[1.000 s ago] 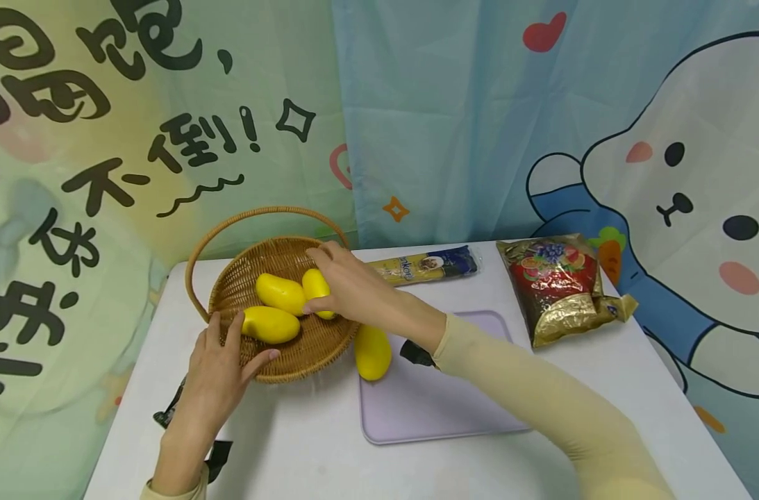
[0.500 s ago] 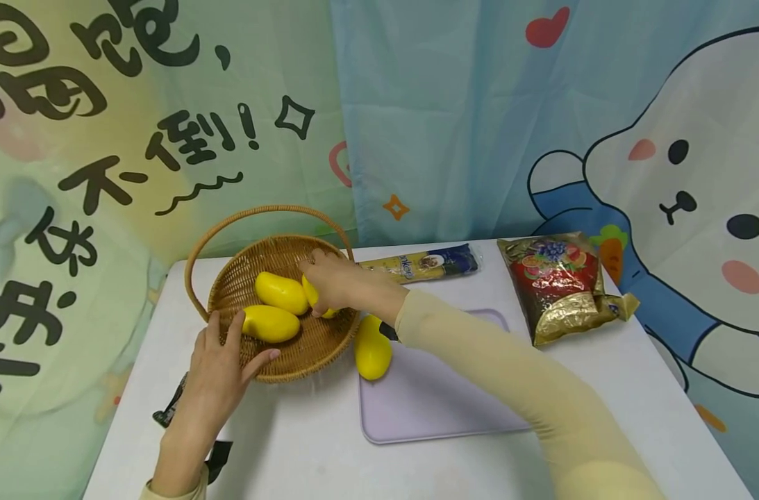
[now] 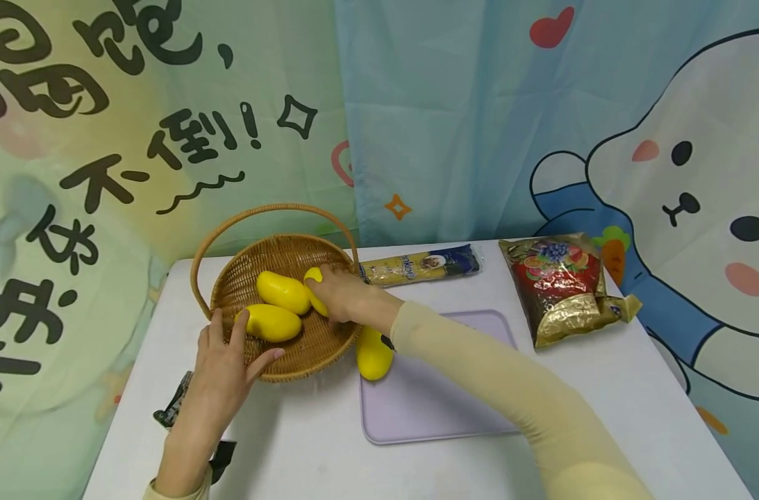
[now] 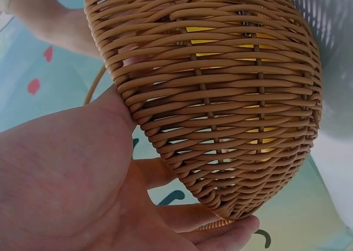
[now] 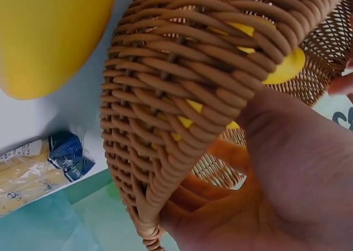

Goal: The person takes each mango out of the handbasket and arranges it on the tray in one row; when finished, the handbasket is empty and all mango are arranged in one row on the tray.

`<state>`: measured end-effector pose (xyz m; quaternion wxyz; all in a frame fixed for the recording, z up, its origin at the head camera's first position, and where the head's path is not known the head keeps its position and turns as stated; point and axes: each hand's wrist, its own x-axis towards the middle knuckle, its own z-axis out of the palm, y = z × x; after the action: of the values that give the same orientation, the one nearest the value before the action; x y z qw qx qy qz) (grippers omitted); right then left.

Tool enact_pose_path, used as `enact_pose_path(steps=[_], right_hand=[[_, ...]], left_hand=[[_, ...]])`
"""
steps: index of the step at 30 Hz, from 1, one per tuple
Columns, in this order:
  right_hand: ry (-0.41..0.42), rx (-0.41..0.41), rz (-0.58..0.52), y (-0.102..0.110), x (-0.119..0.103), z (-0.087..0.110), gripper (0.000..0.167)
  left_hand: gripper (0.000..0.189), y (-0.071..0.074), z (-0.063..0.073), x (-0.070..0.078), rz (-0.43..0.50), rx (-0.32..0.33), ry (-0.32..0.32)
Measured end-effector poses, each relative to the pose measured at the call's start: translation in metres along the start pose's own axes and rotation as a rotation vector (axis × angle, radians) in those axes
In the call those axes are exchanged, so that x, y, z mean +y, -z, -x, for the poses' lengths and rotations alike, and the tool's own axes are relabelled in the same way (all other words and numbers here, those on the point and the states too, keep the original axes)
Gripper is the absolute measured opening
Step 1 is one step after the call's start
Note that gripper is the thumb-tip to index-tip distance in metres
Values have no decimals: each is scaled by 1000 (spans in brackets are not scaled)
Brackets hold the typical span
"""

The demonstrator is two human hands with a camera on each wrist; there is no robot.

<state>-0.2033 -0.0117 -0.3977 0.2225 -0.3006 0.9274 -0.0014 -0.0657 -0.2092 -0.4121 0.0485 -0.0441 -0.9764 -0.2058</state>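
A round wicker basket (image 3: 319, 351) with a tall arched handle holds three yellow mangoes. One mango (image 3: 283, 292) lies in the middle and another mango (image 3: 273, 323) in front of it. My left hand (image 3: 221, 364) rests on the near-left rim, fingers extended over it beside the front mango, thumb apart. In the left wrist view its palm faces the weave. My right hand (image 3: 344, 293) reaches over the right rim and touches the third mango (image 3: 315, 290); its fingertips are hidden in the head view. A further mango (image 3: 374, 355) lies outside, at the lilac tray's left edge.
A lilac tray (image 3: 429, 410) lies right of the basket on the white table (image 3: 304, 451). Behind it is a packet of noodles (image 3: 416, 267). A gold and red bag (image 3: 557, 292) stands back right. A printed curtain (image 3: 429, 139) hangs behind the table.
My right hand has gone from above the right-hand mango to its right side, near the rim. That mango now leans at the hand's left. My left hand has stayed on the rim.
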Motion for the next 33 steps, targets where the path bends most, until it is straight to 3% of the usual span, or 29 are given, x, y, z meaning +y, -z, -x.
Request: enact_pose_path(steps=[13, 20, 33], right_hand=[[-5, 50, 51, -11, -2, -6, 75], [27, 111, 133, -17, 1, -9, 74], [26, 82, 40, -18, 6, -9, 84]], left_hand=[[85, 0, -2, 3, -5, 3, 9], [84, -1, 0, 3, -6, 19, -8], [85, 0, 0, 2, 1, -8, 17]])
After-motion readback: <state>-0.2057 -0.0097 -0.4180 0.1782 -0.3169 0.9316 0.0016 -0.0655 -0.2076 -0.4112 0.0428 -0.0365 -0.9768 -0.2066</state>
